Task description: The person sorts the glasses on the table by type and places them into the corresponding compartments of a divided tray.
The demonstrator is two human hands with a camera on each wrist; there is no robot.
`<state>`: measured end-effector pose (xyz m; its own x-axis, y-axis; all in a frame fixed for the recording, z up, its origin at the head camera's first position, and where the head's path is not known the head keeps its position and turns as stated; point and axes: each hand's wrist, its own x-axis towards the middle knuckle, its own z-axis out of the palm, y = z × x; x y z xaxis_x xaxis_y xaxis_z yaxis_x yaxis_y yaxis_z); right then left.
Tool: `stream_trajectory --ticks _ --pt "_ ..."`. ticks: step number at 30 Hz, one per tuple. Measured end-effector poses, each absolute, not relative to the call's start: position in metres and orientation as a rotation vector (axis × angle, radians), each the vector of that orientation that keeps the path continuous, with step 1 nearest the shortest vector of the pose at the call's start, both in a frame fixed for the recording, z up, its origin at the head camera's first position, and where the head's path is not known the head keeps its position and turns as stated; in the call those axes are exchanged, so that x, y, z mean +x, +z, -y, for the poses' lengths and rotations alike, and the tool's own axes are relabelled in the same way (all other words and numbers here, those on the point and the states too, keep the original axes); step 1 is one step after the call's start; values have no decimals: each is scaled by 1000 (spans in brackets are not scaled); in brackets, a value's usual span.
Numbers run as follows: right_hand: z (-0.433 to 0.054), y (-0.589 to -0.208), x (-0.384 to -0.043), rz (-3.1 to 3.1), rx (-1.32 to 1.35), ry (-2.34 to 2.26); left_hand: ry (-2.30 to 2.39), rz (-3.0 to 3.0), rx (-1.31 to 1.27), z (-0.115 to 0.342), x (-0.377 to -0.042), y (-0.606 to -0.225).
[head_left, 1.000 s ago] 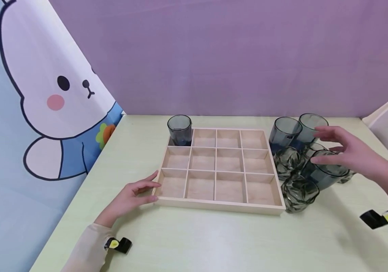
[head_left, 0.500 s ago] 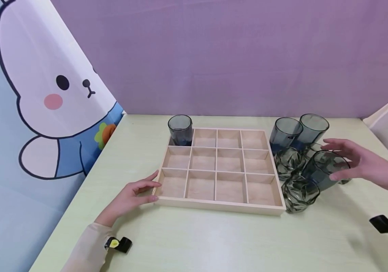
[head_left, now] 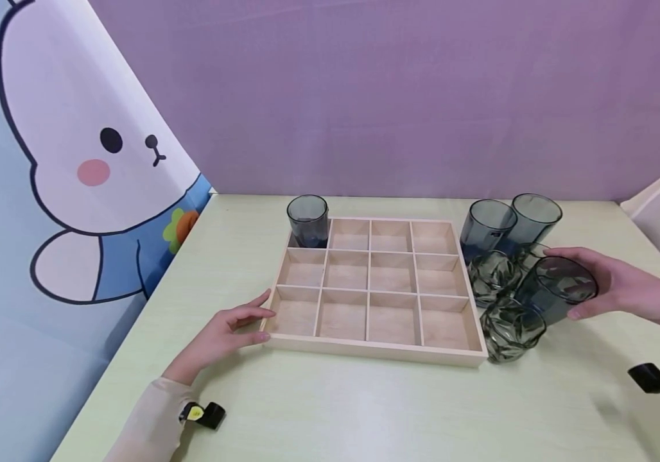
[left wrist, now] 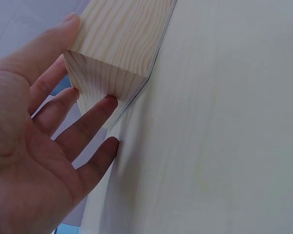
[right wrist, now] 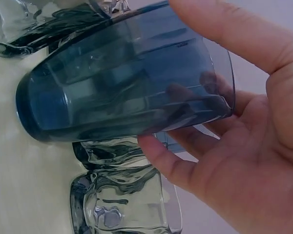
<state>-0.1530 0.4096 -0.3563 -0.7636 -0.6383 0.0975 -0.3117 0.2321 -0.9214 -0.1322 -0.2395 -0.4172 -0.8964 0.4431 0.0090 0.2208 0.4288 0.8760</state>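
A tall blue-grey drinking glass [head_left: 549,296] stands among others at the tray's right side. My right hand [head_left: 625,289] grips it near the rim, thumb on one side and fingers on the other. In the right wrist view the glass [right wrist: 117,83] shows its ribbed wall, with fingertips seen through it. The wooden tray [head_left: 376,351] is divided into several compartments. At its near left corner my left hand [head_left: 223,333] touches the frame with loosely extended fingers. The left wrist view shows thumb and fingertips against the wooden corner [left wrist: 107,73]. One glass [head_left: 309,221] stands upright in the back left compartment.
Two tall glasses [head_left: 487,228] stand behind the gripped one. Short wavy tumblers [head_left: 512,330] crowd close to the tray's right edge, one more [head_left: 493,277] behind. A purple backdrop [head_left: 393,96] rises at the table's far edge.
My right hand has come from above the glasses down to the right side of the tall glass and closed around it. The left hand stays at the tray corner.
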Motion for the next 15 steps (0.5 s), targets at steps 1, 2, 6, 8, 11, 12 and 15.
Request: stream_trajectory --ticks 1,2,6,8,11,12,15 --pt "-410 -356 -153 -2205 -889 -1539 1457 -2460 580 239 -132 -417" --pt "-410 -355 -153 -2205 -895 -1529 1456 -2462 579 239 -132 -417" --pt "-410 -353 -154 -2237 -925 -1492 1458 -2462 574 239 -131 -418" --pt "-409 -352 -154 -2296 -925 -1450 1460 -2460 571 239 -131 -418" --pt "-410 -352 -155 -2377 -930 -1399 1466 -2456 568 239 -130 -418" --pt "-410 -351 -155 -2396 -939 -1383 1470 -2452 569 239 -130 -418" --pt "-411 -351 -156 -2421 -984 -1354 1479 -2446 571 239 -129 -417"
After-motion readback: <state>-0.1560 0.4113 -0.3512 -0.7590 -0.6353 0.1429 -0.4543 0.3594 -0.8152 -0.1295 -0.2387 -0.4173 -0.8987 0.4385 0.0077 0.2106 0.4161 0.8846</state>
